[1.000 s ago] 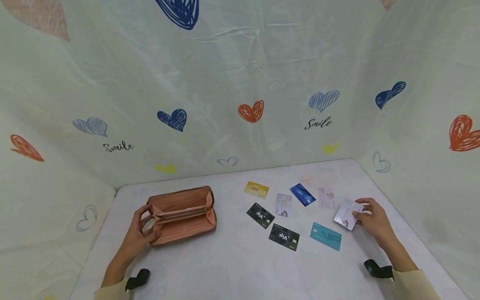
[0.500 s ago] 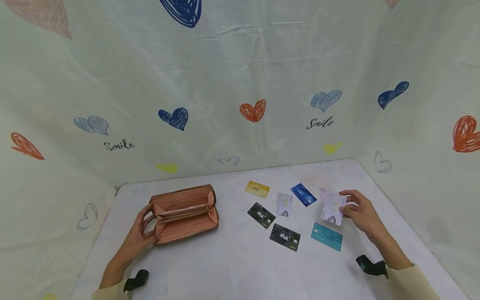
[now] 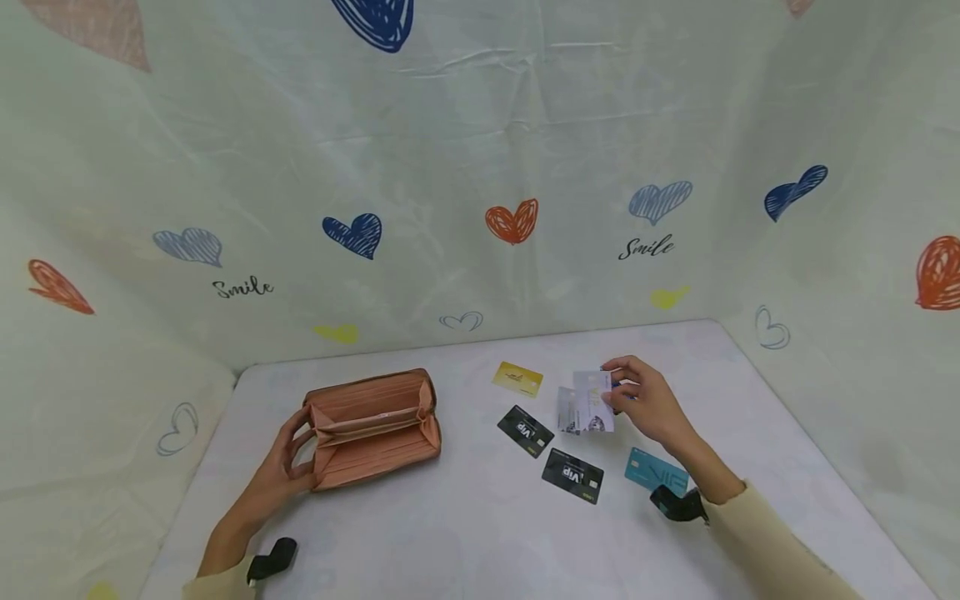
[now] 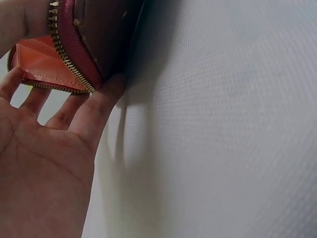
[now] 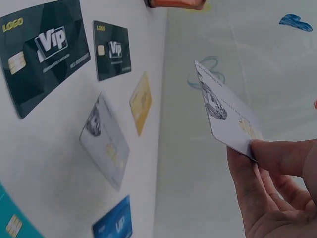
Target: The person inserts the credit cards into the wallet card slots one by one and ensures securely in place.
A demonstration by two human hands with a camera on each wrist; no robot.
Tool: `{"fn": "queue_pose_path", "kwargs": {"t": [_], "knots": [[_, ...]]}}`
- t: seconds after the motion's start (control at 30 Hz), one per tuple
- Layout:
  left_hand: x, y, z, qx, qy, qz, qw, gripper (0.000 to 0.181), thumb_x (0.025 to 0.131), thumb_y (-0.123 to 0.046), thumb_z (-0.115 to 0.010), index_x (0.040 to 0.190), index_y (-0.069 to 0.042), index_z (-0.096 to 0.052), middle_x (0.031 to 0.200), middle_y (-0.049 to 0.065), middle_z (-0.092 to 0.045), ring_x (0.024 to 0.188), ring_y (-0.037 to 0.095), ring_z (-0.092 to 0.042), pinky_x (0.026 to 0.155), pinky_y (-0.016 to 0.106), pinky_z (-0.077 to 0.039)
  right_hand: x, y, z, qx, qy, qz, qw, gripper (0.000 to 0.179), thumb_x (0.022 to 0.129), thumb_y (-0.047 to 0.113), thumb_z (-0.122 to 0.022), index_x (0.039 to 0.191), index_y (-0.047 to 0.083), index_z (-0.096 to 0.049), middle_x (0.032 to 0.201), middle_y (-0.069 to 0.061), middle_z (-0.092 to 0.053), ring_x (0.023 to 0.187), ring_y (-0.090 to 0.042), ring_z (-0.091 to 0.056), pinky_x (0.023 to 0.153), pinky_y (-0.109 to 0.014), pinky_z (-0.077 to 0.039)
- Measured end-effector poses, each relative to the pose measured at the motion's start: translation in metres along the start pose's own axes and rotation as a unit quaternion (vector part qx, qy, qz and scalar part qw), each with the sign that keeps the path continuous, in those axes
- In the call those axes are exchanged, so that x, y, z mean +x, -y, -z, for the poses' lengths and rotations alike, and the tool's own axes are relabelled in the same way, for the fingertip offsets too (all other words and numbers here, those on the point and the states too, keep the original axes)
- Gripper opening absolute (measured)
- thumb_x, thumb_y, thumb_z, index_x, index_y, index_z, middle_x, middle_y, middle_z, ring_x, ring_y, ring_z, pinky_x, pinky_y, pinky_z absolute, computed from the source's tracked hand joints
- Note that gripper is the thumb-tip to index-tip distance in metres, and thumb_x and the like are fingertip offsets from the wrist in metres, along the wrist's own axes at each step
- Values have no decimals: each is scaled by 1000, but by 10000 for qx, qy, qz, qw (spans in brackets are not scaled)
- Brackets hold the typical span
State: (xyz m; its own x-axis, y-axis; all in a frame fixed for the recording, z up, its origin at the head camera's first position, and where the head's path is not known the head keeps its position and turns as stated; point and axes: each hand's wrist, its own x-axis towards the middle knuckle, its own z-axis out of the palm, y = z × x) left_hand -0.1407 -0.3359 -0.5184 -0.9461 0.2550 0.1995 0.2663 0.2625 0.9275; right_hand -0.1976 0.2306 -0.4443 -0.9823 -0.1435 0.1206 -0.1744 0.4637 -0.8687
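At the left of the table, my left hand (image 3: 273,471) holds the left end of an open pink zip-around wallet (image 3: 375,456), fingers at its back corner and thumb at the front one. The wallet's brass zip teeth (image 4: 60,52) show close up in the left wrist view. My right hand (image 3: 651,406) pinches a white card (image 5: 225,106) by its edge between thumb and fingers, raised over the table. Under it lies a similar white card (image 5: 105,141), partly covered in the head view. The blue card (image 5: 115,220) is mostly hidden behind my right hand in the head view.
Two black VIP cards (image 3: 572,476) and a yellow card (image 3: 517,379) lie flat around the right hand's work. A teal card (image 3: 647,468) is partly under the right wrist camera (image 3: 677,504). A heart-printed curtain (image 3: 420,167) rises behind the white table (image 3: 450,533).
My right hand has carried the white card leftward from the table's right side, past the pink and blue cards, to over the other white card. My left hand stays on the wallet.
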Motion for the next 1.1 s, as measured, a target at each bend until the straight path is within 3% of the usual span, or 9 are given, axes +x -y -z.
{"fn": "queue_pose_path", "kwargs": {"t": [0.2,0.4,0.53,0.7,0.93,1.1], "knots": [[0,-1,-1,-38,64,37,10000,107,84,20,-69,169,-7,-10,164,-11,-15,136,-19,-32,95,9,-44,19,16,-29,162,55,473,9987,38,93,-15,-68,129,-7,-60,113,-25,-69,90,-31,-74,75,-26,-60],[0,1,-1,30,146,181,9997,108,85,18,-70,169,-9,-9,170,12,-10,137,-19,-30,96,10,-44,32,37,-58,335,198,800,9960,38,91,-16,-69,126,-5,-63,112,-23,-67,90,-31,-74,73,-26,-58],[0,-1,-2,101,151,409,9990,108,85,16,-69,170,-13,-9,171,19,-6,136,-21,-29,96,10,-43,41,51,-77,416,306,1023,9934,37,91,-15,-70,127,-5,-65,111,-21,-67,92,-30,-73,76,-26,-59],[1,-4,-3,40,149,438,9989,108,83,17,-69,169,-10,-9,169,30,-2,135,-21,-29,97,9,-43,51,67,-102,443,399,1338,9892,36,91,-13,-72,126,-4,-67,111,-20,-68,95,-30,-72,82,-31,-60],[2,-7,-3,-4,161,504,9986,109,83,15,-71,170,-10,-10,170,30,-2,134,-21,-29,96,10,-42,65,89,-135,648,569,1694,9818,36,92,-13,-72,127,-2,-68,110,-19,-68,98,-32,-71,84,-42,-59],[1,-6,-2,9,191,629,9978,109,84,14,-71,170,-13,-9,171,29,-1,134,-21,-29,97,10,-42,72,104,-157,684,735,1912,9764,34,93,-12,-72,126,-3,-68,111,-18,-69,99,-32,-71,83,-37,-60]]}}
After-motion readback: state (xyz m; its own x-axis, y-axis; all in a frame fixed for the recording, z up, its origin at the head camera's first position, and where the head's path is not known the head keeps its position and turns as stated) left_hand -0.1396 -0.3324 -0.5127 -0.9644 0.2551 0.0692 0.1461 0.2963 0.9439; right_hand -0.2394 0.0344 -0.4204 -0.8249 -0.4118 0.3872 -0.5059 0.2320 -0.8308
